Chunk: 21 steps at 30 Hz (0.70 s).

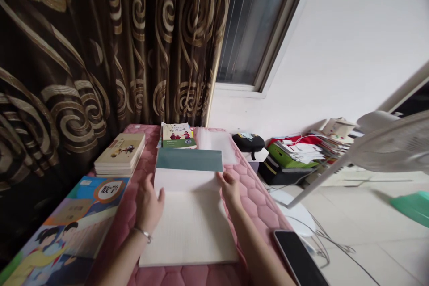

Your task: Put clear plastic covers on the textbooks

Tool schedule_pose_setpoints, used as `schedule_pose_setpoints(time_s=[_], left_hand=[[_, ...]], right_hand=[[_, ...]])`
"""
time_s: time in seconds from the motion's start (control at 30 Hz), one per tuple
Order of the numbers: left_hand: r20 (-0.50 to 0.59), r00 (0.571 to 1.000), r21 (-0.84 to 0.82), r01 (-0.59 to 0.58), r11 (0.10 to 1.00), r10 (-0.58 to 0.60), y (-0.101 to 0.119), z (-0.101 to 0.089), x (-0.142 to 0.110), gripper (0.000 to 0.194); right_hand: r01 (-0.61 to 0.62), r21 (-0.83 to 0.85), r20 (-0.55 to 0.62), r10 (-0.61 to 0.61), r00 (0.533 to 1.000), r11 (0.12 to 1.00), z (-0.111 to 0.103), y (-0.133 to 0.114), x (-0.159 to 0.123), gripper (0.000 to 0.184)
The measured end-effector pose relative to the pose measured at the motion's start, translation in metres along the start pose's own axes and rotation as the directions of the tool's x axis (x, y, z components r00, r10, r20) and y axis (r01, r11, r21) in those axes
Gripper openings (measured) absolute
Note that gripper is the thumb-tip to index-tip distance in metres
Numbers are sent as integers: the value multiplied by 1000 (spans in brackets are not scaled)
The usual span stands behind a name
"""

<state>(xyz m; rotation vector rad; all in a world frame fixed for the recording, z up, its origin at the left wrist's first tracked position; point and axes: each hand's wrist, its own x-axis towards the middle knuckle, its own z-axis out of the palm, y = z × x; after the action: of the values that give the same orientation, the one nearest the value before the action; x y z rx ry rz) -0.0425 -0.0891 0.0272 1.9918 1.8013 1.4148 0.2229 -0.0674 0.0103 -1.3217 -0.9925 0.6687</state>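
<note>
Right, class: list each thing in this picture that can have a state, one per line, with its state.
Notebook: open, lying flat, teal cover folded back.
Left hand: flat on the page.
Right hand: fingers on the page's right edge.
Maths textbook: closed.
Book stack: closed, piled.
Phone: screen dark.
Curtain: drawn.

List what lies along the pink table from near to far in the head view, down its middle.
Open notebook under both hands, left hand and right hand → teal cover → green book by the curtain.
</note>
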Motion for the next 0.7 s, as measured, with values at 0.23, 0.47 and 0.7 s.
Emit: schedule_pose_setpoints(time_s=[0.23,0.47,0.7], left_hand=[[685,589,24,-606,795,428,36,-8,-98,55],[672,449,145,-859,491,589,27,6,-109,48],[647,354,170,-930,326,676,46,-5,-107,35]], right_hand=[[-14,-89,27,16,1000,996,1,-10,9,50],[-40,-101,24,43,999,994,4,-8,13,47],[-116,-97,62,122,991,989,4,-5,17,39]])
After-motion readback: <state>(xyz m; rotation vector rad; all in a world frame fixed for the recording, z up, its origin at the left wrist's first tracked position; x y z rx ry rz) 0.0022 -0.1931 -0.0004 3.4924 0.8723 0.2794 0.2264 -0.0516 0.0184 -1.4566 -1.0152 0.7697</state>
